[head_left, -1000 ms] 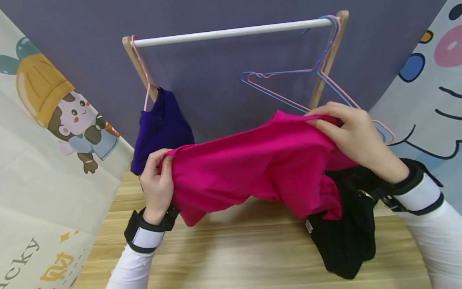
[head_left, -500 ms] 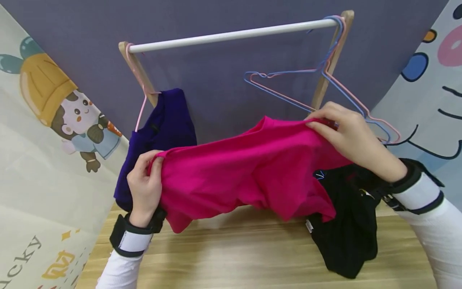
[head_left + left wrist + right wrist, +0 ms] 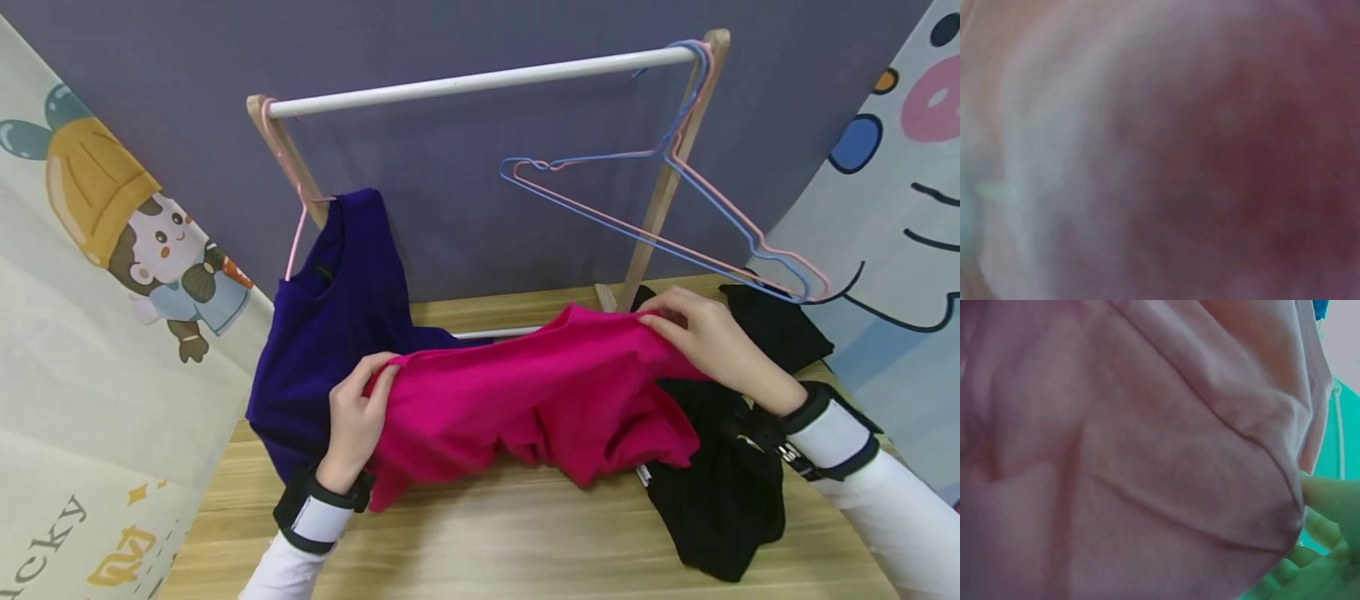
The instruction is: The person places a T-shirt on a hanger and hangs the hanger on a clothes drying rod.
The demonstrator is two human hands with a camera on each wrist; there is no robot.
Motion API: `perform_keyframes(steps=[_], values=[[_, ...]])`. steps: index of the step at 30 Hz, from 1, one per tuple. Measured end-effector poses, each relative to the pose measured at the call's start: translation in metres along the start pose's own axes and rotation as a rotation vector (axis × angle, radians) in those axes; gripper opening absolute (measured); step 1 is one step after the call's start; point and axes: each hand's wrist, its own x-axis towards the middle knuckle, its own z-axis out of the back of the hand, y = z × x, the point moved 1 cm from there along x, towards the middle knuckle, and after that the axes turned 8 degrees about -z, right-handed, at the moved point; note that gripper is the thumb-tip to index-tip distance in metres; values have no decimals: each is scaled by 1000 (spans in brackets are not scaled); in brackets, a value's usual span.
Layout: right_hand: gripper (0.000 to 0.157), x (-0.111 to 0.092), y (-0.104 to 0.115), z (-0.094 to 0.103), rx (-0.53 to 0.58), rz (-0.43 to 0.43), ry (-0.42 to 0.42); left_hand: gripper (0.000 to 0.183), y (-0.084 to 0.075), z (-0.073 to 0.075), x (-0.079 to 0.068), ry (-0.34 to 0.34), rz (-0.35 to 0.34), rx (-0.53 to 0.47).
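Observation:
A bright pink top is stretched sideways between the two hands, its lower part hanging in folds. At its upper left edge the left hand pinches the cloth between thumb and fingers. The right hand pinches the upper right edge; in the right wrist view, fingertips grip the cloth's border. Behind the left hand, a dark purple top hangs on a pink hanger. Pink cloth fills the left wrist view, too blurred for detail.
A white rail on wooden posts spans the back. A blue hanger and a pink hanger hang at its right end. Black clothing lies on the wooden surface at right, with another black piece behind.
Both hands have lowered the pink top. The left hand first went left, then came back right, so the cloth sags more. The purple top now shows more fully.

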Motion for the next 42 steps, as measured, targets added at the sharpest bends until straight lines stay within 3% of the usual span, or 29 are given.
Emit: perform_keyframes(steps=[14,19,23,26,32,35,38,42], values=[[7,-15,-37,-14,-1,-77,105,12,-8,-33,-23,193,45,-81],[6,-18,-47,-19,-9,-101,192,11,-11,-43,-30,235,15,-118],[7,-12,-43,-17,-5,-115,244,8,-10,-46,-32,248,0,-135],[11,1,-31,-4,0,-86,144,9,-10,-47,-33,252,-4,-142],[18,31,-21,35,-13,-85,-276,10,-11,-46,-32,261,-14,-148],[20,40,-24,50,-17,-106,-416,11,-11,-45,-32,262,-13,-149],[21,46,-30,56,-41,-133,-441,11,-11,-45,-33,260,-10,-152],[24,48,-37,55,-68,-173,-370,10,-10,-45,-36,263,3,-160]])
